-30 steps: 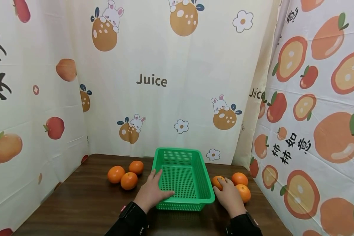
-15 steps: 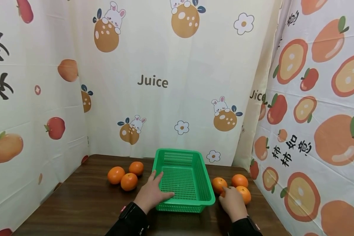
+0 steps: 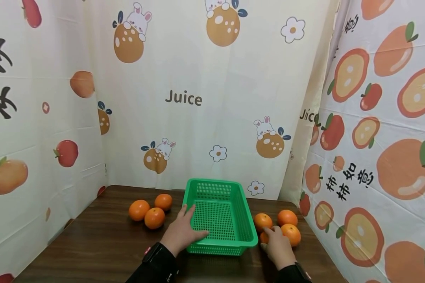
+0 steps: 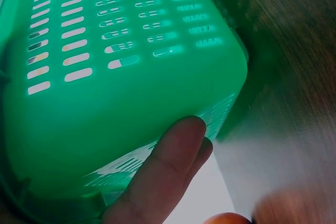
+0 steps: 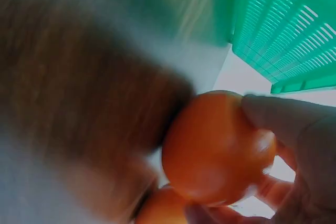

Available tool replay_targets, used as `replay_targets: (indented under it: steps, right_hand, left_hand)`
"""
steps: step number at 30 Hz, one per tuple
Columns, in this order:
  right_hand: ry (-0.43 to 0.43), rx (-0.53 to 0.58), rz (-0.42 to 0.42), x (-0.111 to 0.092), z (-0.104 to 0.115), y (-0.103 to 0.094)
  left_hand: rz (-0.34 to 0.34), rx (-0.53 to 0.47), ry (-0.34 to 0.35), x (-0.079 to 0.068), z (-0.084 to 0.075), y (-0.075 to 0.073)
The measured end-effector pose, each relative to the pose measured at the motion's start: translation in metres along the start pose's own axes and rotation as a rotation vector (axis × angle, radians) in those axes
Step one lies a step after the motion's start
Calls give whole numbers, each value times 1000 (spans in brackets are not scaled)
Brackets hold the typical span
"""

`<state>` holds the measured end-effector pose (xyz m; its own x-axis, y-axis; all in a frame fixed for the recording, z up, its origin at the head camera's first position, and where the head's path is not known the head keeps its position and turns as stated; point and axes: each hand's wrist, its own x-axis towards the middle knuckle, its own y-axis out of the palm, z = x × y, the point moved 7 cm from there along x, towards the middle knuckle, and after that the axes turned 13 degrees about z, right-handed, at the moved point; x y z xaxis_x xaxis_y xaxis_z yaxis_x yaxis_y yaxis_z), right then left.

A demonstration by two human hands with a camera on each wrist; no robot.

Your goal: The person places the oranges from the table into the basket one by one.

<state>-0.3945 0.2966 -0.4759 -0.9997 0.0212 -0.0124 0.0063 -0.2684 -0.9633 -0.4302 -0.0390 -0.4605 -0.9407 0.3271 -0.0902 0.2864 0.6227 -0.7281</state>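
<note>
The green plastic basket (image 3: 226,242) stands on the table, holding nothing. My left hand (image 3: 181,232) rests over its near left corner with fingers spread, the thumb across the rim. In the left wrist view, straight fingers (image 4: 170,158) lie along the basket's outer wall. To the basket's right, my right hand (image 3: 279,247) grips the nearest orange (image 3: 263,237), mostly covered from above. The right wrist view shows that orange (image 5: 218,148) between thumb and fingers. Beside this hand lie three other oranges: one (image 3: 263,222) behind it, one (image 3: 287,217) farther back, one (image 3: 291,234) to its right.
Three more oranges (image 3: 154,218) sit clustered left of the basket. The dark wooden table (image 3: 92,243) ends at fruit-printed cloth hangings (image 3: 212,122) at the back and both sides.
My right hand has moved off the orange behind it, drawn nearer to me, and now holds the nearest orange. The left hand has kept its place on the basket.
</note>
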Motion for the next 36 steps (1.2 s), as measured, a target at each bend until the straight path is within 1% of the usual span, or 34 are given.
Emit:
replay_targets:
  steps: [4,7,9,16,21,24,26,31,33,36]
  right_hand:
    - [-4,53,69,-1,0,15]
    - [15,91,117,0,0,21]
    - [16,104,131,1,0,20]
    - [-18,66,138,7,6,13]
    - [-30,56,154,12,4,11]
    - [-40,78,184,17,3,12]
    - [-40,102,219,20,3,15]
    - [-9,163,303,24,8,19]
    - [-10,167,310,24,10,18]
    - [-53,178,304,26,12,16]
  left_hand:
    - [7,-1,3,-1,-1,1]
    - [7,6,7,-1,-2,2]
    - [5,10,7,-1,-2,2]
    - [-3,14,5,-1,-3,-1]
    - [-3,14,10,-2,-3,-2]
    - [-2,13,12,-2,-3,-2]
    - [0,11,12,-2,-3,-1]
    - [7,4,14,-1,-2,-1]
    - [8,5,15,0,-1,-2]
    - [8,6,16,1,-1,-3]
